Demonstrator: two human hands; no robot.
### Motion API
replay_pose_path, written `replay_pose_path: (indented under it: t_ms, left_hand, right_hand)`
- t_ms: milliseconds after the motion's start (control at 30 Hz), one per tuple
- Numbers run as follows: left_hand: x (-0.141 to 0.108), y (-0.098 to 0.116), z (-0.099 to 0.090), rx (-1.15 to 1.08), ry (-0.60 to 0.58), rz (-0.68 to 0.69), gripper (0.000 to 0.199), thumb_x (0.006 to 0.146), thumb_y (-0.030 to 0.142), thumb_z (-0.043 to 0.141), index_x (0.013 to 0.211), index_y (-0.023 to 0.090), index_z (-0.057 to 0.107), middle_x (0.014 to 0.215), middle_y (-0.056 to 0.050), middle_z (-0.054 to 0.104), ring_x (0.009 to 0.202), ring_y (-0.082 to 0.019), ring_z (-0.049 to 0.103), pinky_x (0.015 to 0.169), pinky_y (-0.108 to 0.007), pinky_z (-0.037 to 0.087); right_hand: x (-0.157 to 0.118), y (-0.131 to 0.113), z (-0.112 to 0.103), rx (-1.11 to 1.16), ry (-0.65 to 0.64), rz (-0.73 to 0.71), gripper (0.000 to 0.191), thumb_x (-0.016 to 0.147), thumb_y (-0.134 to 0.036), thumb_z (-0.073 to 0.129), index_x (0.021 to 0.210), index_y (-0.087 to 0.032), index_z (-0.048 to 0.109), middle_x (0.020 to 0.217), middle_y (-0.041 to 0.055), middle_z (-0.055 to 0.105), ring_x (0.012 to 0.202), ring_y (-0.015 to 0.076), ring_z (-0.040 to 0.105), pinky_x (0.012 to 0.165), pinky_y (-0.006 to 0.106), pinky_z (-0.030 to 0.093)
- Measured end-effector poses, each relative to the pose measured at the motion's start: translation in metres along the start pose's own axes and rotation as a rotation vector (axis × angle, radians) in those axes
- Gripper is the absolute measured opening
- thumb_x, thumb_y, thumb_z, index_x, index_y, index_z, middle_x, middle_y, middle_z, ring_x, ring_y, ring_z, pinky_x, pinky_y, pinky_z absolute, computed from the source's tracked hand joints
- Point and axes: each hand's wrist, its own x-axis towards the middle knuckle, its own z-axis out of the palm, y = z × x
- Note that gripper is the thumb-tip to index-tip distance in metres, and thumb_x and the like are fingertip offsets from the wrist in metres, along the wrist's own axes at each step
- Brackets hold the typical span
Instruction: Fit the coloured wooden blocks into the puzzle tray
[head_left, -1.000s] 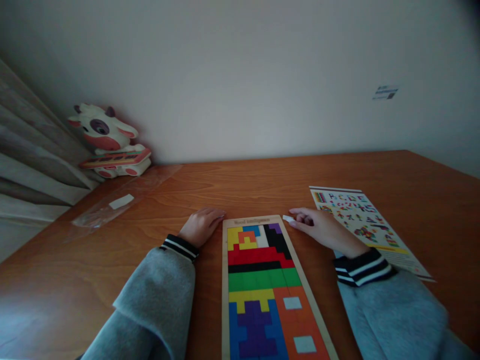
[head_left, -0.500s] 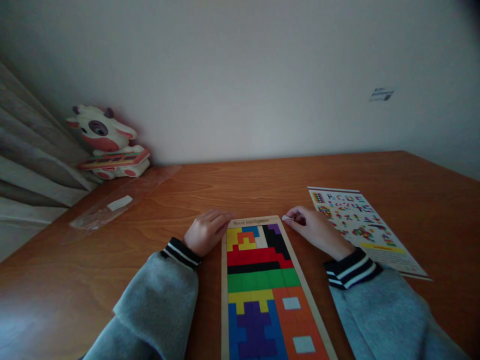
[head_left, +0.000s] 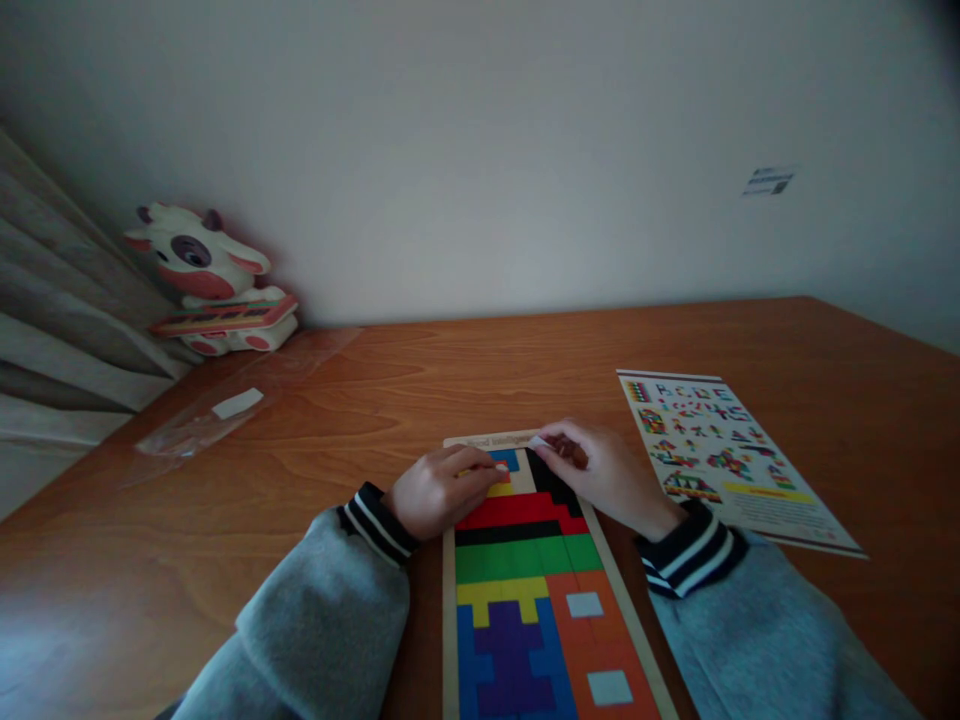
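Observation:
A wooden puzzle board [head_left: 448, 640] lies in front of me, filled with flat coloured block pieces in red, black, green, yellow, blue, purple and orange. My left hand [head_left: 442, 490] lies over the upper left part of the board, fingers stretched out and fingertips on the pieces there; it covers some of the yellow and orange ones. Above the board's top right, my right hand [head_left: 604, 475] pinches a small white puzzle piece [head_left: 537, 442] between thumb and fingers. Pale spots show among the pieces near the top middle and in the orange area.
To the right lies a printed pattern sheet [head_left: 720, 450] on the wooden table [head_left: 360, 400]. A clear plastic bag [head_left: 187, 430] with a white label rests at the left. Behind it a toy cow with a keyboard [head_left: 217, 280] stands by the wall and curtain [head_left: 67, 300].
My right hand has moved left over the board's top edge with the small white piece. My left hand has shifted right from the top left corner onto the pieces.

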Motion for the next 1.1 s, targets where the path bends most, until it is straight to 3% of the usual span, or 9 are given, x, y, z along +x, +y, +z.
replay_pose_path:
  t_ms: [300, 467, 667, 1100]
  left_hand:
    - [0.007, 0.019, 0.011, -0.204, 0.070, -0.108, 0.016, 0.095, 0.013, 0.056, 0.102, 0.017, 0.070, 0.101, -0.007, 0.073, 0.090, -0.016, 0.068, 0.081, -0.028, 0.058]
    - [0.006, 0.022, 0.015, -0.145, 0.044, -0.083, 0.018, 0.095, 0.013, 0.055, 0.104, 0.018, 0.071, 0.100, -0.007, 0.071, 0.090, -0.017, 0.066, 0.078, -0.029, 0.057]
    - [0.007, 0.021, 0.015, -0.104, -0.016, -0.061, 0.017, 0.098, 0.020, 0.055, 0.099, 0.018, 0.072, 0.094, -0.006, 0.073, 0.086, -0.016, 0.067, 0.078, -0.028, 0.056]
    - [0.008, 0.023, 0.015, -0.056, -0.017, -0.087, 0.017, 0.098, 0.028, 0.058, 0.102, 0.019, 0.072, 0.105, -0.007, 0.072, 0.094, -0.019, 0.066, 0.084, -0.032, 0.056]
  right_hand:
    - [-0.002, 0.000, 0.008, 0.031, 0.024, -0.065, 0.015, 0.093, -0.026, 0.059, 0.108, -0.025, 0.062, 0.095, 0.0024, 0.073, 0.084, 0.0172, 0.070, 0.078, 0.031, 0.057]
    - [-0.001, 0.002, 0.008, 0.035, 0.063, -0.071, 0.022, 0.094, -0.023, 0.057, 0.115, -0.026, 0.061, 0.106, 0.0044, 0.073, 0.094, 0.0187, 0.070, 0.083, 0.034, 0.057]
    - [-0.001, 0.000, 0.008, -0.019, 0.051, -0.125, 0.012, 0.094, -0.021, 0.056, 0.098, -0.024, 0.067, 0.096, 0.0046, 0.071, 0.089, 0.0188, 0.069, 0.079, 0.033, 0.056]
    - [-0.004, 0.005, 0.014, -0.007, 0.040, -0.057, 0.012, 0.092, -0.026, 0.060, 0.102, -0.024, 0.066, 0.096, 0.0032, 0.074, 0.083, 0.0173, 0.070, 0.077, 0.032, 0.057]
